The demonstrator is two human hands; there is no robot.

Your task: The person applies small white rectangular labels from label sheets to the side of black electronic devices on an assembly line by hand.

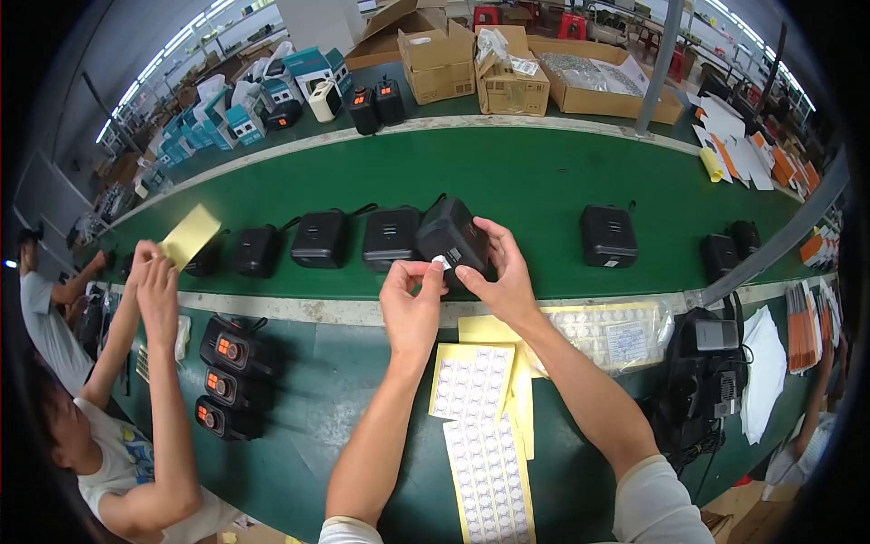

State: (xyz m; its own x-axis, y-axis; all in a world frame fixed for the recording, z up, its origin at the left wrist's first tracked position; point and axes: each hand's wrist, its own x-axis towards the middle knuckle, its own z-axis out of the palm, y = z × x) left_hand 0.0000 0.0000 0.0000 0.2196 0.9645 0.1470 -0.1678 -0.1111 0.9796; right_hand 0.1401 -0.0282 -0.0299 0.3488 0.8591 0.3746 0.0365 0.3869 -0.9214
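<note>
Over the flat green belt point(517, 172), the right hand point(506, 279) grips a boxy black plastic device point(451, 234); the left hand point(410, 297) pinches a small white sticker point(441, 261) at its near edge. The device seems rigid, heavyish, best held by opposite sides.

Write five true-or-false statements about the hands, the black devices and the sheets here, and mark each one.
1. The left hand and right hand are both at one tilted black device. True.
2. A co-worker's hand at the left holds a yellow sheet. True.
3. The left hand grips a screwdriver. False: the left hand pinches a small white piece.
4. Three orange-fronted black devices are lined up on the near table. True.
5. The label sheets lie farther from the viewer than the held device. False: the label sheets lie nearer, on the near table.
</note>
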